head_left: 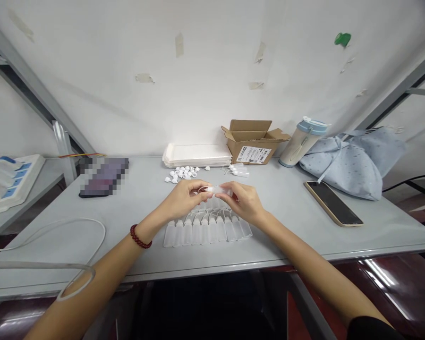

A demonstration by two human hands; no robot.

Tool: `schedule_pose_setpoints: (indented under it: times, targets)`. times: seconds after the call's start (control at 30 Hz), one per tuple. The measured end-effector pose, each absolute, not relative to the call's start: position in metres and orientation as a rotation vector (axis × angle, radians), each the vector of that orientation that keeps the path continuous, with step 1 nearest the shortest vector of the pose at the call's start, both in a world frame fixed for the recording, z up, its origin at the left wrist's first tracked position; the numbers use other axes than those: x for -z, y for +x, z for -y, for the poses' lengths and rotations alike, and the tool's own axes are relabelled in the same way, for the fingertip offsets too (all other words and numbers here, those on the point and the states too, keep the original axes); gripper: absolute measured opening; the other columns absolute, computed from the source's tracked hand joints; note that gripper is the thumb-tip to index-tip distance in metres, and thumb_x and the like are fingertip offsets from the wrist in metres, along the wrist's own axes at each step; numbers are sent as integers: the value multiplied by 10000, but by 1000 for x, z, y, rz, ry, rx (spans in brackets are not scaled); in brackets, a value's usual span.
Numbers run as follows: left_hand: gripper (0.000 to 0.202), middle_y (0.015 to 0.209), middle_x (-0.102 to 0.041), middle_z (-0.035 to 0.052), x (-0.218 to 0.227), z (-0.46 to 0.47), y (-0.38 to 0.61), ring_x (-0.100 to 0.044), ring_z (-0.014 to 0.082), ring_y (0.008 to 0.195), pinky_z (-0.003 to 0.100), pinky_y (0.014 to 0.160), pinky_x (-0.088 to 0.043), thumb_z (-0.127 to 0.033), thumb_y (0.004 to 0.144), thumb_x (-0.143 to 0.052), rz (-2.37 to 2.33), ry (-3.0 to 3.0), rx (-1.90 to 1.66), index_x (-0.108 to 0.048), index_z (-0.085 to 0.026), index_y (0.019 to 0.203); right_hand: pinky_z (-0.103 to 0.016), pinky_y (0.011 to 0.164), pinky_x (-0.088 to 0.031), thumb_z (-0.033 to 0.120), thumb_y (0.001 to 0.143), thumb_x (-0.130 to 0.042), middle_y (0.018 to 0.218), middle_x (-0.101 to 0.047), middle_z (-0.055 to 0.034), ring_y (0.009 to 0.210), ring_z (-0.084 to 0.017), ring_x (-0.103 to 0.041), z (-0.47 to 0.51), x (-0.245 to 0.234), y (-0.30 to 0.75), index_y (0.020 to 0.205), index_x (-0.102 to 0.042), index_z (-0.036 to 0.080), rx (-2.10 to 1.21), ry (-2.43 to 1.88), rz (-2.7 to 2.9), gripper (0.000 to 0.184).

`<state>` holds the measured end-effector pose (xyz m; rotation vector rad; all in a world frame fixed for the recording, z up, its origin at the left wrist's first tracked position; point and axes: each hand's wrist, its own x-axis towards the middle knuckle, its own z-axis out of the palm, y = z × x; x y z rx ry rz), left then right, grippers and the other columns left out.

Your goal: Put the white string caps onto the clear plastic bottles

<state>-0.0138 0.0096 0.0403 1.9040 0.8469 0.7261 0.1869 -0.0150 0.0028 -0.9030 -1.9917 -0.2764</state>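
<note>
My left hand (186, 196) and my right hand (243, 200) meet above the grey table (134, 208), both pinching one small translucent squeeze bottle (217, 190) held sideways between them. The left fingers close on its white cap end, the right fingers wrap its body. Just below the hands lies a row of several similar small bottles (207, 229) side by side. A red bead bracelet (140, 237) circles my left wrist. A heap of small white caps (182, 173) lies beyond the hands.
At the back stand a stack of white trays (197, 155), an open cardboard box (253, 141) and a lidded tumbler (302, 141). A phone (333, 203) and blue fabric bag (347, 163) lie right; a dark pixelated object (104, 177) and clear tubing (88, 226) lie left.
</note>
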Motion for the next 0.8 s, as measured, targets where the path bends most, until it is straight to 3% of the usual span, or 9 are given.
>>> schedule_pose_setpoints:
  times: [0.17, 0.47, 0.8]
  targets:
    - [276, 809, -665, 35, -42, -9, -15, -613, 162, 744, 262, 622, -488, -416, 876, -537, -871, 1915, -717, -682, -183, 902, -223, 499, -445, 331, 894, -584, 696, -650, -42, 540, -115, -555, 14, -5, 187, 923, -562, 162, 308, -824, 1972, 173]
    - [382, 690, -655, 30, -43, -8, -12, -589, 127, 614, 244, 608, -491, -446, 888, -500, -850, 1864, -660, -636, -147, 694, -230, 517, -448, 291, 906, -566, 695, -619, -32, 564, -126, -555, 16, -6, 186, 962, -546, 173, 294, -802, 1986, 133]
    - [225, 798, -664, 24, -42, 2, -9, -554, 147, 693, 263, 654, -461, -363, 857, -562, -889, 2124, -923, -675, -172, 825, -238, 533, -432, 316, 977, -391, 743, -627, -48, 591, -142, -564, 17, -6, 188, 1002, -526, 177, 178, -917, 2029, 196]
